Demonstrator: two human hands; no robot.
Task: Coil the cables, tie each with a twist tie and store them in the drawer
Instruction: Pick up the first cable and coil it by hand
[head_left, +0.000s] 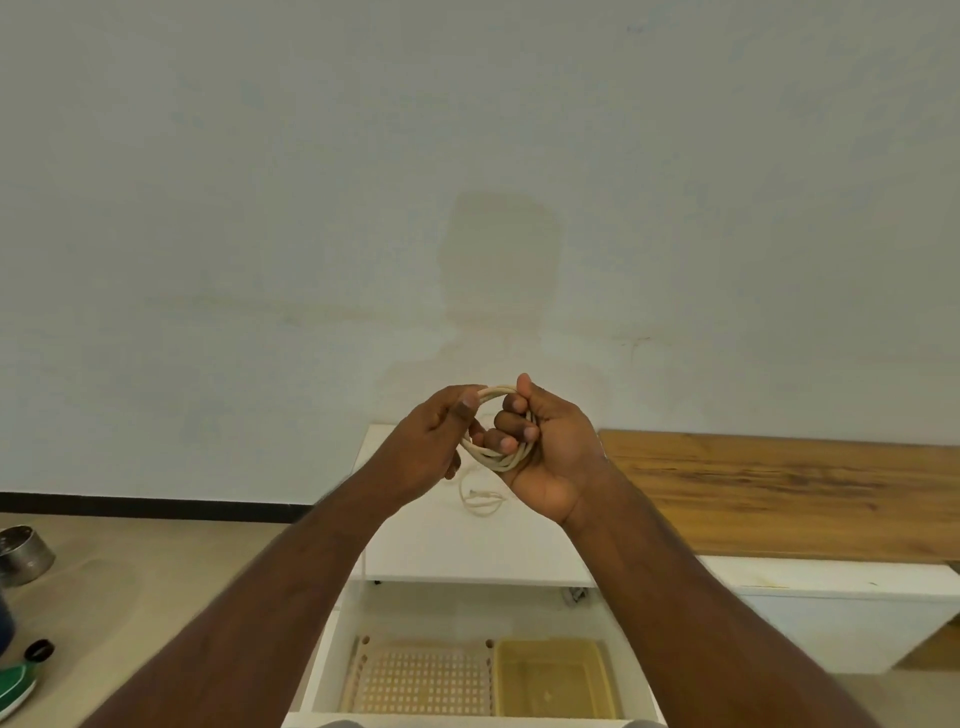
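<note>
Centre frame, a thin cream-coloured cable (496, 457) wound into a small ring of several loops, held up in front of the pale wall. Right hand (540, 447) clamped round the right side of that ring, fingers curled through the middle, thumb up along the top. Left hand (431, 441) pinching the ring's upper left arc between thumb and forefinger, remaining fingers partly hidden behind. A loose tail dropping from the bottom of the coil to a small curl with its plug (480, 500) lying on the white cabinet top (519, 551) just below. Coiling, then, by the look of it, and close to finished, only that short tail left to wind in. No twist tie anywhere in sight, so fetching one likely comes next, with one hand keeping the loops pinned. Lower centre, the open white drawer (324, 670) waiting, a cream perforated plastic tray (421, 686) and a translucent yellow plastic box (556, 680) side by side inside. Wood-grain bench top (779, 493) at right.
</note>
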